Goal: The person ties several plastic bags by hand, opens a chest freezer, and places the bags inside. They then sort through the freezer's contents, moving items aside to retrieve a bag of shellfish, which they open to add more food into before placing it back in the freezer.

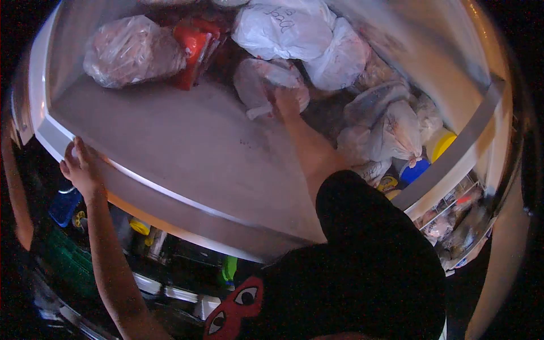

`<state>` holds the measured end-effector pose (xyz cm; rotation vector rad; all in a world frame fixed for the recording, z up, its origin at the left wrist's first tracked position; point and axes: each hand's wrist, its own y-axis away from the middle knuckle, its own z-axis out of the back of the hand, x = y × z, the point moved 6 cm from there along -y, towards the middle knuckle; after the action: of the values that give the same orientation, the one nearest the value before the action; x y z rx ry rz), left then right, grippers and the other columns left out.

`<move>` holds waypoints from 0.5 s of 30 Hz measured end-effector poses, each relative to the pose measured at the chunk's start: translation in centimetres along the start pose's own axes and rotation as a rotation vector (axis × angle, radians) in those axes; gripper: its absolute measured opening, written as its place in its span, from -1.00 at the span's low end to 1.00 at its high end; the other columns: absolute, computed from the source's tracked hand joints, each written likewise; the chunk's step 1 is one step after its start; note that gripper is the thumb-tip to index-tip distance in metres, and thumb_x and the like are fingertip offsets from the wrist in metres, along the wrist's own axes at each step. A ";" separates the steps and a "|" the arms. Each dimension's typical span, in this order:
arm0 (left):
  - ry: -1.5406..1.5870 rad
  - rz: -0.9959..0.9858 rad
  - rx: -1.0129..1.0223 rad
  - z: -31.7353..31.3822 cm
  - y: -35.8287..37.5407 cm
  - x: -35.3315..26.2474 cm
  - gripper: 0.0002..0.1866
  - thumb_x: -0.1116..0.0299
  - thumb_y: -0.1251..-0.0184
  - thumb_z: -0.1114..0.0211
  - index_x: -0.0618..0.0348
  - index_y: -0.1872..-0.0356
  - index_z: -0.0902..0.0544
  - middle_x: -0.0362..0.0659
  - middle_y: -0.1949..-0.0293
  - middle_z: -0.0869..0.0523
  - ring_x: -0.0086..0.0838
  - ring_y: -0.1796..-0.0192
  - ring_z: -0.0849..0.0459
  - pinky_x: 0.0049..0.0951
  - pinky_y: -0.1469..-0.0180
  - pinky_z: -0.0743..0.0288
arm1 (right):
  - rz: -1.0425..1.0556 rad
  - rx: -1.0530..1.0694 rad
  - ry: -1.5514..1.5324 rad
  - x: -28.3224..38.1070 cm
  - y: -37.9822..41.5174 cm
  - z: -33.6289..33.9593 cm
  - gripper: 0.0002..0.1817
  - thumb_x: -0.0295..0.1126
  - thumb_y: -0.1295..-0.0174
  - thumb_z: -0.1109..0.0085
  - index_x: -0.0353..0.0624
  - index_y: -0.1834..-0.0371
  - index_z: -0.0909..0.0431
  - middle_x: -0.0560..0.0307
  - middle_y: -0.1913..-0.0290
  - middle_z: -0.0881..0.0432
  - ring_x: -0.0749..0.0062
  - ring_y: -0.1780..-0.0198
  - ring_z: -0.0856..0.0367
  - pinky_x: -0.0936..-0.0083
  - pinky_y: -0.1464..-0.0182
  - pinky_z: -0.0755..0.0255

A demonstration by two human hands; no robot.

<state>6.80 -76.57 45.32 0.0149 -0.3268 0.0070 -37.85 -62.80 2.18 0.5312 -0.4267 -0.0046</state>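
Note:
Deep inside an open chest freezer, my right hand (286, 103) is closed on a white plastic bag (255, 85); the bag's contents are hidden. Its fingers are partly lost against the bag. My left hand (82, 169) rests over the front rim (170, 192) of the freezer, fingers apart and nothing in them. Just beyond the right hand lie a white bag with dark handwriting (283, 31) and another knotted white bag (340, 56).
A clear-wrapped bundle (133, 51) and a red package (195, 48) lie on the raised ledge (170, 136). Several pale bags (396, 127) crowd the right side, near a blue lid (415, 170) and a yellow lid (441, 146). A wire basket (453, 207) hangs at the right.

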 end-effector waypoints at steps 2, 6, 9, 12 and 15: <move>-0.091 -0.107 -0.033 -0.1 0.0 0.3 -0.58 0.20 -0.42 -0.03 -0.29 -0.29 -0.35 -0.22 -0.26 -0.36 -0.01 -0.30 -0.19 -0.13 -0.33 -0.16 | 0.022 0.043 -0.044 0.1 0.2 -0.4 -0.75 -0.29 -0.25 0.08 -0.16 0.21 -0.56 -0.10 0.12 -0.62 -0.13 0.05 -0.57 -0.04 -0.05 -0.39; -0.177 -0.181 -0.074 -0.2 0.1 0.4 -0.56 0.26 -0.41 -0.04 -0.31 -0.29 -0.33 -0.22 -0.25 -0.37 -0.02 -0.29 -0.20 -0.11 -0.32 -0.17 | 0.010 0.080 -0.212 -0.1 0.3 -1.1 -0.72 -0.18 -0.22 0.02 -0.12 0.22 -0.56 -0.05 0.08 -0.60 -0.12 0.00 -0.54 0.02 -0.07 -0.39; -0.131 -0.119 -0.057 0.0 0.2 -0.3 -0.54 0.31 -0.39 -0.06 -0.31 -0.29 -0.33 -0.17 -0.24 -0.37 -0.01 -0.28 -0.23 -0.10 -0.31 -0.19 | 0.137 0.120 -0.121 1.0 0.6 -0.1 -0.78 -0.25 -0.15 -0.03 -0.13 0.29 -0.58 0.04 0.17 -0.55 -0.01 0.04 -0.52 0.04 -0.16 -0.27; -0.210 -0.161 -0.041 -0.2 0.1 0.4 -0.58 0.21 -0.41 -0.05 -0.29 -0.28 -0.36 -0.17 -0.25 -0.36 0.01 -0.30 -0.19 -0.12 -0.32 -0.19 | 0.272 0.037 -0.068 5.0 1.5 -2.9 -0.80 -0.30 -0.14 -0.04 -0.17 0.32 -0.57 0.08 0.21 -0.52 0.06 0.06 -0.50 0.12 -0.21 -0.21; 0.042 0.115 -0.015 -0.2 0.0 0.7 -0.58 0.04 -0.40 -0.03 -0.24 -0.25 -0.40 -0.19 -0.26 -0.36 0.05 -0.34 -0.13 -0.13 -0.32 -0.19 | 0.497 -0.128 -0.166 10.2 2.5 -0.8 -0.80 -0.31 -0.19 0.00 -0.16 0.31 -0.56 0.04 0.24 -0.53 0.09 0.07 -0.48 0.18 -0.22 -0.20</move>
<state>7.56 -76.58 45.38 -0.0190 -0.2857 0.1188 -28.46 -61.37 6.81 0.2885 -0.7070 0.4020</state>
